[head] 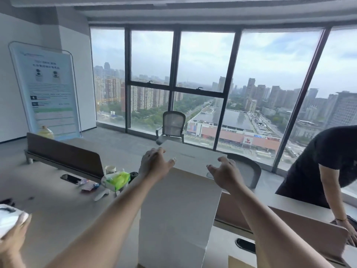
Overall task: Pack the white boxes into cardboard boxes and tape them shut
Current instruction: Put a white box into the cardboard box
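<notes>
The tall white cardboard box [173, 219] stands upright. My left hand [154, 164] and right hand [225, 176], fingers spread, seem to rest on top.

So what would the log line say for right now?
left hand: on white box top | right hand: on its top | box: upright | person in black: leaning at right
</notes>
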The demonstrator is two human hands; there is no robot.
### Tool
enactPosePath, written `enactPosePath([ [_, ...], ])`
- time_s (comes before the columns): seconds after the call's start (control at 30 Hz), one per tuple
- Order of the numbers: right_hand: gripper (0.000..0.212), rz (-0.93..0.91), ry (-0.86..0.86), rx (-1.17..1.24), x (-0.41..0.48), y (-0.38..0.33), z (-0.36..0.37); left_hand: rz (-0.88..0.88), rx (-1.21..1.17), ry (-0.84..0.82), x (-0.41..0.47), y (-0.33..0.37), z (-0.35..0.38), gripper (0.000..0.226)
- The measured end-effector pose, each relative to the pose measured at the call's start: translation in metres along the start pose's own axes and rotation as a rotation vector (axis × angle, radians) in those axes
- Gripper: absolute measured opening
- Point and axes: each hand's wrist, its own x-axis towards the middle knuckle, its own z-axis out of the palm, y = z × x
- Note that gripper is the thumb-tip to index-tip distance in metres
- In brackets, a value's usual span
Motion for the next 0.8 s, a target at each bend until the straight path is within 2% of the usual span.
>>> enactPosePath([
  [0.1, 0.068, 0.069, -0.047, 0.025, 0.003, -0.002, 0.007, -0.049, 0.044, -0.029, 0.006, -0.013, 0.000, 0.061],
  [0.3, 0.073, 0.192, -0.072, 0.129, 0.011, 0.001, 0.020, -0.127, -0.030, -0.084, 0.022, -0.029, 0.004, 0.076],
  [0.43, 0.065, 0.269, -0.092, 0.192, 0.023, 0.011, 0.028, -0.183, -0.096, -0.097, 0.038, -0.037, -0.001, 0.078],
  [0.57, 0.058, 0.326, -0.087, 0.294, 0.033, 0.018, 0.034, -0.227, -0.234, -0.184, 0.049, -0.045, 0.001, 0.082],
  [0.7, 0.061, 0.358, -0.050, 0.389, 0.036, 0.019, 0.036, -0.231, -0.242, -0.179, 0.050, -0.043, 0.002, 0.082],
  [0.8, 0.044, 0.352, -0.069, 0.394, 0.034, 0.020, 0.028, -0.234, -0.264, -0.153, 0.045, -0.040, 0.002, 0.081],
])
